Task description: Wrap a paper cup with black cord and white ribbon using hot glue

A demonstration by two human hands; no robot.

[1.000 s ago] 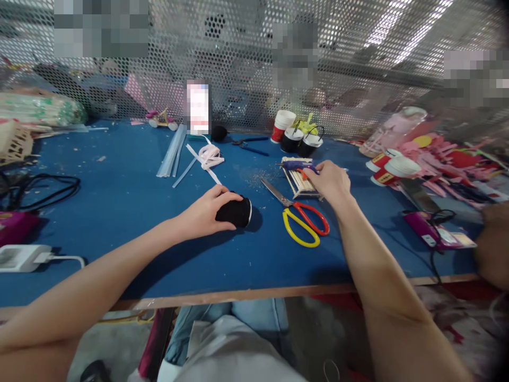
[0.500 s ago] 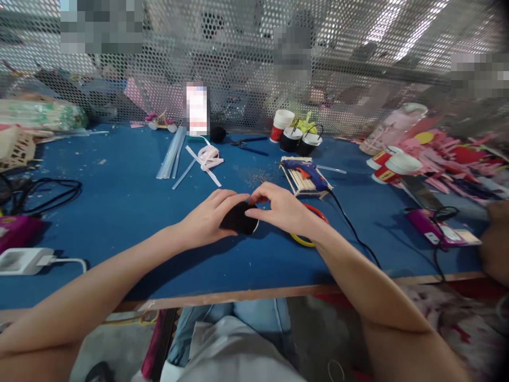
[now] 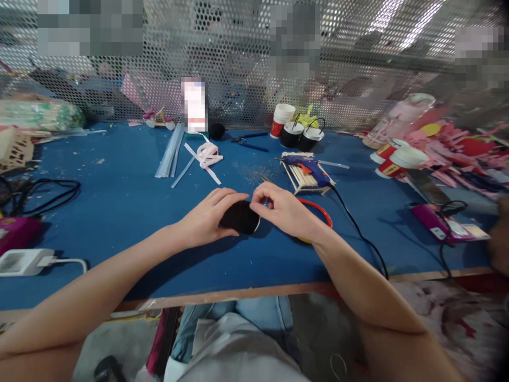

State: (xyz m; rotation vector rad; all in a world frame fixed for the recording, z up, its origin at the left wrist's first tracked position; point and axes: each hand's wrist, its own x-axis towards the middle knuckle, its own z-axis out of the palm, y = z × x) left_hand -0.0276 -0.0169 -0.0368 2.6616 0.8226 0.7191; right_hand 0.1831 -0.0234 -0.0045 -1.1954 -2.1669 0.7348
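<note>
Left grip [image 3: 204, 215] is still clasping the black cup [image 3: 239, 217]. Right grip [image 3: 280, 209], off the glue gun [image 3: 312, 170] since a second ago, is pressing fingertips together at the cup's edge.

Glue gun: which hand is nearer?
Right. The right hand is nearer the viewer than the glue gun and left of it, at the black cup; the left hand is farther left, holding the cup.
</note>
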